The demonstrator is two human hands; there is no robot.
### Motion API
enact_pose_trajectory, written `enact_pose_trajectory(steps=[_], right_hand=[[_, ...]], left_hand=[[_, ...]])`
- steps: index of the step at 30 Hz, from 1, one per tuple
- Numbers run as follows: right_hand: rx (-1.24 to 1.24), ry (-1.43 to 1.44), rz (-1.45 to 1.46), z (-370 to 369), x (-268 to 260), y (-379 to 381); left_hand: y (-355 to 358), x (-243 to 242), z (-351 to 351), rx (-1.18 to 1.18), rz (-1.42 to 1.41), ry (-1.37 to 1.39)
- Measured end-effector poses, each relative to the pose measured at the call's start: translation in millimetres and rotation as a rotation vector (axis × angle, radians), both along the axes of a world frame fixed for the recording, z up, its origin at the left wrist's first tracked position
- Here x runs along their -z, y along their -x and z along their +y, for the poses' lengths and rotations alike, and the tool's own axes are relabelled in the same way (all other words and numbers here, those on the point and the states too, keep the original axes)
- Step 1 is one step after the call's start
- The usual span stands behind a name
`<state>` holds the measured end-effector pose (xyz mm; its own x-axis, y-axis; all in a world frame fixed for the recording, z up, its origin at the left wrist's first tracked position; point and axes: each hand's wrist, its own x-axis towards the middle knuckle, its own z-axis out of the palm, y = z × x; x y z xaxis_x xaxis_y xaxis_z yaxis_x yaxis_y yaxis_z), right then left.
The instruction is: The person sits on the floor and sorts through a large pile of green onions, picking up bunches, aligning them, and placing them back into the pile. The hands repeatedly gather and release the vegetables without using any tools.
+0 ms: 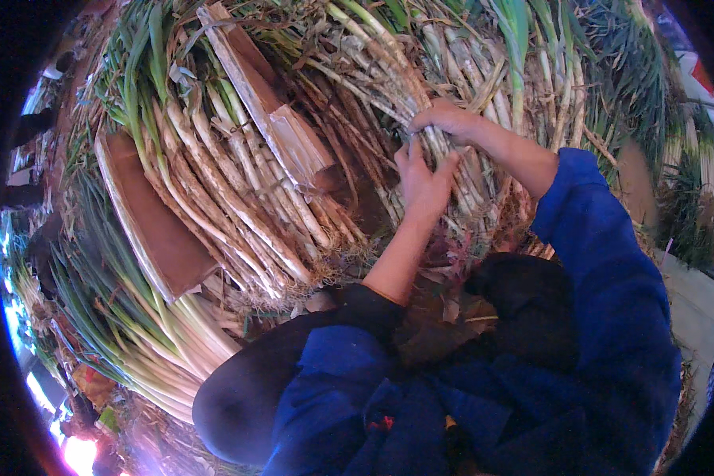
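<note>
My right hand (450,122) is closed round a few long Welsh onion stalks (407,77), with brown dry skin on them. Their green tops lean away to the upper left. Just below it, my left hand (423,178) lies against the white lower stalks, thumb and fingers apart on either side. Whether it grips them is hidden. Under both hands spreads a heap of unpeeled onions (473,184), with stringy roots toward me.
To the left, more soil-stained onions (214,190) lie between a brown cardboard piece (154,220) and a folded cardboard strip (268,101). Cleaner white-stemmed onions (178,351) lie beside my knee. Further green onions (690,166) are at the far right.
</note>
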<state>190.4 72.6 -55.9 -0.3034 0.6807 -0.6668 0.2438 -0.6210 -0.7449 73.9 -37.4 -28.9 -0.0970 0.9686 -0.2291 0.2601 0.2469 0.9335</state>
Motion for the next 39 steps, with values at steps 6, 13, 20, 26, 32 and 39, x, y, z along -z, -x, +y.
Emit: enact_pose_trajectory(steps=[6,13,20,26,32,39], right_hand=[[0.055,-0.027,-0.023,-0.8,-16.3,-0.4],[0.026,-0.020,-0.011,-1.3,-9.3,0.4],[0.014,-0.030,0.117,4.1,-0.1,-11.3],[0.054,0.094,0.158,4.1,-3.1,-8.2],[0.035,0.061,0.141,-5.3,4.3,2.5],[0.025,0.160,0.206,-11.3,-8.7,12.0]], left_hand=[[52.6,62.5,15.7,-0.418,0.035,0.129],[59.3,121.4,20.8,-0.462,0.120,0.214],[56.4,129.1,24.0,-0.207,0.405,0.028],[60.4,116.4,30.5,-0.300,-0.509,0.296],[60.8,118.7,35.2,-0.200,-0.740,0.667],[42.9,74.6,35.2,-0.183,-1.006,0.519]])
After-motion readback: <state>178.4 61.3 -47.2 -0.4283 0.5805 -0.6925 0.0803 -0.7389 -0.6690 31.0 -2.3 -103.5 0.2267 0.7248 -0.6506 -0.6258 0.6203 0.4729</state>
